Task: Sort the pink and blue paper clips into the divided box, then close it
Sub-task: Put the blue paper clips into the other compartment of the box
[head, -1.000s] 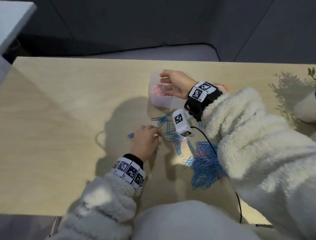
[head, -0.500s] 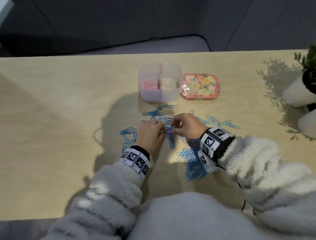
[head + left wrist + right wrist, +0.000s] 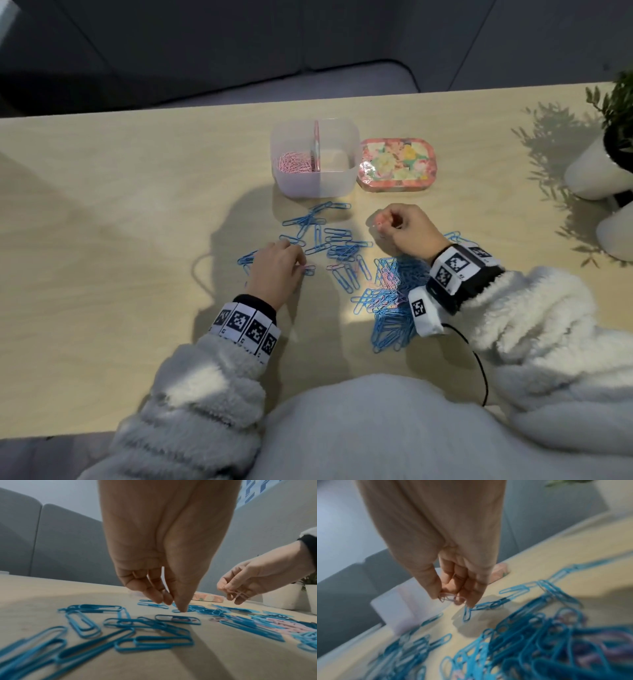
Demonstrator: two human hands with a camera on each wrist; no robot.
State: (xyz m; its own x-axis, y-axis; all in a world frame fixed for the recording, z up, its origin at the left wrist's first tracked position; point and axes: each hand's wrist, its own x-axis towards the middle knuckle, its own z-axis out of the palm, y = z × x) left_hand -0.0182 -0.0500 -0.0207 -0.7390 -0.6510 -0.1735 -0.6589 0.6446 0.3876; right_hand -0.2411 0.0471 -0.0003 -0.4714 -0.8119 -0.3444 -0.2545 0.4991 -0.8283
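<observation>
The clear divided box (image 3: pixel 317 185) stands open at the table's far middle, with pink clips (image 3: pixel 294 162) in its left compartment and the right one bare. Its floral lid (image 3: pixel 396 164) lies flat just to its right. Blue clips (image 3: pixel 337 245) are scattered in front of it, and a denser blue pile (image 3: pixel 390 318) has pink ones (image 3: pixel 388 277) mixed in. My right hand (image 3: pixel 380 224) hovers above the table and pinches a few pink clips (image 3: pixel 452 599). My left hand (image 3: pixel 301 265) has curled fingers and its thumb tip (image 3: pixel 181 609) on the table among blue clips (image 3: pixel 154 643), with nothing visibly between them.
Two white plant pots (image 3: pixel 596 171) stand at the table's right edge, with leaves above them. A grey sofa (image 3: pixel 239 85) runs behind the far edge. The left part of the table (image 3: pixel 102 222) is bare wood. A black cable (image 3: pixel 479 370) trails from my right wrist.
My right hand left the box, came down to the clips beside my left hand, then lifted to the right with pink clips pinched. My left hand stayed among the blue clips.
</observation>
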